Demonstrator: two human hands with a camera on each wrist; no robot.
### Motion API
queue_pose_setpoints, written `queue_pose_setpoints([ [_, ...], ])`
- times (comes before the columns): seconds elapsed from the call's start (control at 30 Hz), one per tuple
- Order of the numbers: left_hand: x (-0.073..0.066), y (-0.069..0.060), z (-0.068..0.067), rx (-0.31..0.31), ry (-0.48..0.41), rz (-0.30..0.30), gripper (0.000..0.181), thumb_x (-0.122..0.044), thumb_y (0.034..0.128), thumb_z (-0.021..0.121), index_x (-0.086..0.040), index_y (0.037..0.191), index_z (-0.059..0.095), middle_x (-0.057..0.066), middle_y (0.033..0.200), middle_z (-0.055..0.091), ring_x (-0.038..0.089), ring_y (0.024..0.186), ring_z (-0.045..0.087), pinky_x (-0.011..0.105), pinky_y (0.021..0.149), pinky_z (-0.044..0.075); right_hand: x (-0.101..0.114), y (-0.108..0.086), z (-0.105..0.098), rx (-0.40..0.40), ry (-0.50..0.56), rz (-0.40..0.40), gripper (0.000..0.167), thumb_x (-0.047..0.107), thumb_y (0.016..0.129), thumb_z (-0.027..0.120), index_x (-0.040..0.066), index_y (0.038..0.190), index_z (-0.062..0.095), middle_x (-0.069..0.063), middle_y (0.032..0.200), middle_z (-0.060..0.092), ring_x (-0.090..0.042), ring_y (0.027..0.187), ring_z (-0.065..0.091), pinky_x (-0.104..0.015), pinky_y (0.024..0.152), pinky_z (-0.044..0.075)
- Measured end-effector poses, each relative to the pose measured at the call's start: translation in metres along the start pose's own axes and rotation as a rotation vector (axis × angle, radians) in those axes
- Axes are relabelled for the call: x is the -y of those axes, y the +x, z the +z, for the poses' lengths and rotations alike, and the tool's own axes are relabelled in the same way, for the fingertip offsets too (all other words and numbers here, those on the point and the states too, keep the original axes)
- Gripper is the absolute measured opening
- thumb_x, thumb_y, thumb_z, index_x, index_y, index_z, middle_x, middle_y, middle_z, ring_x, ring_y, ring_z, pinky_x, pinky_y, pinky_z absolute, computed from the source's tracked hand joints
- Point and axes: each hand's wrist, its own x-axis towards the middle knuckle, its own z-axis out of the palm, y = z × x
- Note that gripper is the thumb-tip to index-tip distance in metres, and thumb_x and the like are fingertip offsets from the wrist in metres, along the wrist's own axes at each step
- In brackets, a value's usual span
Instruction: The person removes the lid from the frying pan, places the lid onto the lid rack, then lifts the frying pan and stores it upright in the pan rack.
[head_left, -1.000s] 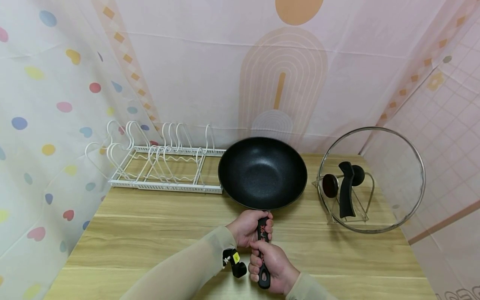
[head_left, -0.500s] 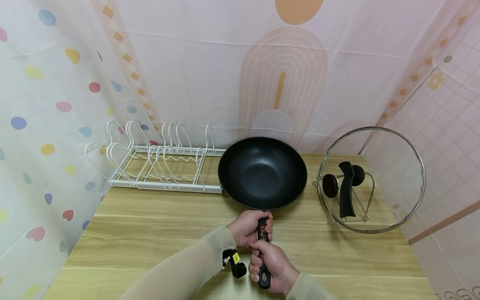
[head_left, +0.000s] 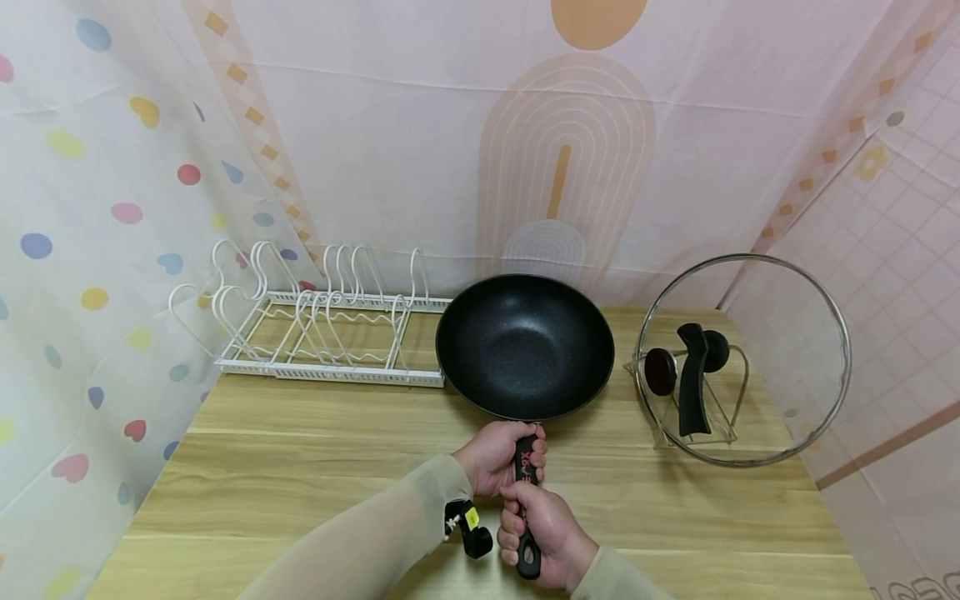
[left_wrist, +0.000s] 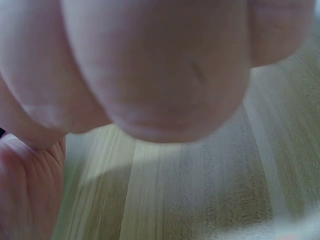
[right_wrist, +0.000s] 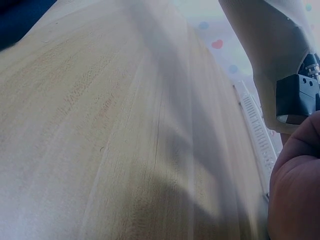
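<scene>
A black wok stands in the middle of the head view, its long handle pointing toward me. My left hand grips the handle close to the pan. Nearer the handle's end, my right hand has its fingers curled round the same handle. The handle's looped tip shows below the right hand. In the left wrist view, the curled fingers fill the upper part and the handle is hidden. The right wrist view catches part of a hand at its right edge, with the handle out of sight.
Left of the wok stands a white wire rack with several upright loops. On the right a large glass lid leans upright in a small wire stand. All of it is on a wooden table with curtains behind and beside.
</scene>
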Motion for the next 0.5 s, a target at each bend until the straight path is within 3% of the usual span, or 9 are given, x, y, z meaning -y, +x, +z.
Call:
queue_pose_setpoints([
  [0.5, 0.0005, -0.0024, 0.0015, -0.011, -0.012, 0.002, 0.022, -0.019, 0.1108, 0.034, -0.016, 0.094, 0.049, -0.009, 0.074, 0.049, 0.005, 0.062, 0.044, 0.022, 0.065, 0.047, -0.0006, -0.0006, 0.0011, -0.018, -0.003, -0.004, 0.029, 0.023, 0.100, 0.048, 0.023, 0.072, 0.042, 0.013, 0.054, 0.037, -0.004, 0.049, 0.040, -0.016, 0.046, 0.040],
])
